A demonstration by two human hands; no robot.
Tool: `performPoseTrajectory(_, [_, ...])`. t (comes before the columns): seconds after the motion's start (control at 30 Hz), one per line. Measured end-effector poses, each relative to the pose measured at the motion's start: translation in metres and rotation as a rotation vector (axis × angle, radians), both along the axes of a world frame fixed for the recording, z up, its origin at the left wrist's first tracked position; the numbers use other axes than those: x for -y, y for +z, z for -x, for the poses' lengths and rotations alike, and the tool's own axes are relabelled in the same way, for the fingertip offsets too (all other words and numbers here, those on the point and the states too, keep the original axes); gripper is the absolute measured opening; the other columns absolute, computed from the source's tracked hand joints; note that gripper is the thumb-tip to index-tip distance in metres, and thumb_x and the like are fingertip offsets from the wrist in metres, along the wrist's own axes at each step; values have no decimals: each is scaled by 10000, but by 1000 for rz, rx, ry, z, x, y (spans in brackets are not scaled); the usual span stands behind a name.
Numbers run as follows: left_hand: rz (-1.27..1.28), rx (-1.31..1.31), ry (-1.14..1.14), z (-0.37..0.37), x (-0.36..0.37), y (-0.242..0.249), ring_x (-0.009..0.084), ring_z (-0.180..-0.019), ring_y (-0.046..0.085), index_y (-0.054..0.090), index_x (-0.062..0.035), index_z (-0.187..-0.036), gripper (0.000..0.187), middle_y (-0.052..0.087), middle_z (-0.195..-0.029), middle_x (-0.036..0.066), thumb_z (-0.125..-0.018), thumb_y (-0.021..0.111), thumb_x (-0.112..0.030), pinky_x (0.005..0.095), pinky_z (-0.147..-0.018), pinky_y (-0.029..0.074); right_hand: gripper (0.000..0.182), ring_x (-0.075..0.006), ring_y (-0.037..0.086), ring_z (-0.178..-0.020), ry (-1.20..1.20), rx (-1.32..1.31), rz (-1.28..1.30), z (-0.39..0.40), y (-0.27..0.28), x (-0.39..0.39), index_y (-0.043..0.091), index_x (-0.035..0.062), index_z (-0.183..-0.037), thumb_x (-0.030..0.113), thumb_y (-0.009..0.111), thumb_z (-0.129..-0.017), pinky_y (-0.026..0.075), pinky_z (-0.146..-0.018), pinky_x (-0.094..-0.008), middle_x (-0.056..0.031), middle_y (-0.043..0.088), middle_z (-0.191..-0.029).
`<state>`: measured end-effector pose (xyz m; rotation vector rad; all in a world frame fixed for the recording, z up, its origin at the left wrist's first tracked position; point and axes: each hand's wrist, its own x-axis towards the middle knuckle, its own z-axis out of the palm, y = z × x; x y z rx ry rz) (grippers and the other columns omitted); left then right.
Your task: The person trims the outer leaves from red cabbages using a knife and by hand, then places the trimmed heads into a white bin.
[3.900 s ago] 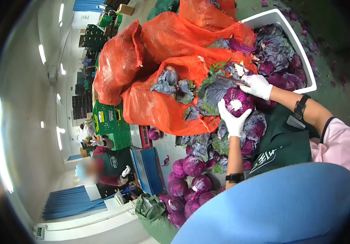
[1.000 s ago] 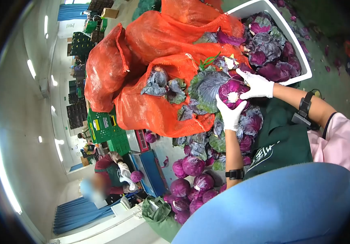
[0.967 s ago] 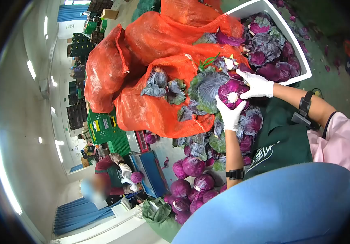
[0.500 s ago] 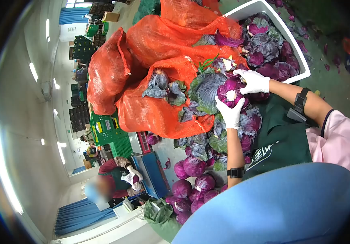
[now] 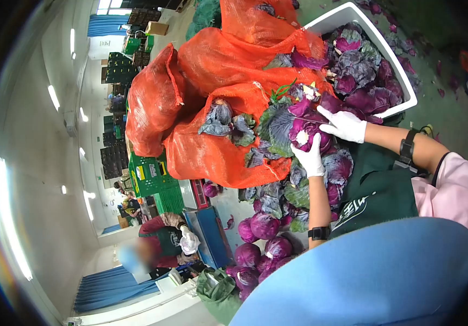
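A red cabbage (image 5: 311, 129) with peeled-back purple leaves and a pale cut stem is in my white-gloved left hand (image 5: 311, 158), whose thumb and fingers press against its near side. Just beside it, my gloved right hand (image 5: 347, 126) has its fingers apart at the cabbage's edge; whether they touch a leaf is hard to tell. A large blue-green outer leaf (image 5: 281, 126) lies next to the cabbage. Loose leaves (image 5: 338, 163) are heaped under and around my hands.
Orange mesh sacks (image 5: 212, 149) lie beyond the cabbage. A white bin (image 5: 406, 81) holds dark leaves. Several trimmed cabbages (image 5: 265, 225) sit near a green bag (image 5: 216, 288). A co-worker (image 5: 160, 242) in white gloves stands by a blue-sided table (image 5: 208, 236); green crates (image 5: 146, 175) are behind.
My right hand has drawn slightly away from the cabbage and its fingers have spread. The cabbage has turned in my left hand. The surroundings have shifted slightly right in view.
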<state>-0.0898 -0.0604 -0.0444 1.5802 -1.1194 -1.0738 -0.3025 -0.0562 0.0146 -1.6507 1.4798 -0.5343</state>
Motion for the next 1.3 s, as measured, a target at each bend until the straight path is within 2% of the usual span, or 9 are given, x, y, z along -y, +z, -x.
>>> performPoseTrajectory(0.13, [-6, 376, -8, 7, -7, -1, 323, -1449, 356, 199, 113, -1554, 1220, 318, -1585, 255, -707, 955, -334, 438, -1220, 273, 823, -432, 685, -882, -162, -63, 193, -20, 5, 6, 400, -9, -1493, 602, 534, -959, 531, -797, -507, -264, 691, -918])
performPoseTrajectory(0.2, [61, 316, -13, 10, -13, 3, 366, -1458, 335, 225, 105, -1550, 1215, 316, -1577, 290, -700, 950, -372, 461, -1229, 243, 455, -407, 703, -861, -256, 3, 125, -16, -3, 29, 639, 36, -997, 483, 588, -933, 546, -804, -502, -227, 708, -891])
performPoseTrajectory(0.37, [6, -30, -126, -16, -21, 4, 293, -1440, 364, 216, 41, -1585, 1130, 344, -1582, 199, -740, 927, -200, 421, -1217, 265, 301, -418, 699, -800, -524, -149, 276, 36, -85, 72, 658, 39, -927, 327, 576, -950, 557, -717, -514, -241, 694, -831])
performPoseTrajectory(0.53, [-92, -292, -69, -34, -27, 3, 237, -1202, 570, 372, -54, -1510, 838, 513, -1391, 127, -819, 846, -73, 374, -954, 549, 768, -334, 733, -816, -372, 48, 98, 30, -30, 45, 483, 51, -1446, 491, 717, -861, 557, -709, -439, -159, 732, -818])
performPoseTrajectory(0.6, [-50, -196, -120, -44, -22, -14, 248, -1232, 557, 352, -24, -1511, 837, 494, -1419, 135, -834, 840, -88, 382, -1008, 520, 1083, -393, 693, -947, -248, 35, 177, -6, 1, 31, 208, 66, -1602, 647, 694, -828, 555, -840, -460, -230, 681, -1158])
performPoseTrajectory(0.77, [-89, -110, -62, -27, -38, 11, 256, -1403, 387, 136, 83, -1591, 1111, 368, -1551, 175, -787, 882, -98, 393, -1204, 280, 822, -386, 694, -930, -269, -10, 82, -61, -19, 46, 409, 65, -1499, 550, 654, -883, 558, -797, -483, -206, 691, -1045])
performPoseTrajectory(1.07, [-60, -335, -196, -54, -42, -6, 248, -1280, 518, 261, 1, -1554, 892, 443, -1466, 133, -826, 772, 59, 389, -1103, 438, 428, -407, 690, -834, -423, -149, 55, -4, -122, 102, 552, 133, -1306, 204, 669, -901, 529, -729, -510, -212, 697, -880])
performPoseTrajectory(1.23, [-166, -340, -127, -65, -63, -11, 153, -1078, 485, 343, -44, -1472, 878, 428, -1114, 4, -753, 828, 91, 317, -1037, 426, 1196, -330, 713, -877, -241, 75, -175, -12, -21, 54, 166, 4, -1603, 601, 753, -749, 550, -801, -434, -194, 721, -913])
performPoseTrajectory(1.3, [-190, -219, -154, -70, -65, -18, 175, -1188, 509, 338, -15, -1479, 827, 488, -1266, 58, -797, 795, 81, 319, -1058, 432, 1232, -396, 683, -1010, -87, 41, -110, -36, 5, 27, 127, -8, -1606, 642, 743, -760, 541, -882, -456, -244, 679, -1149])
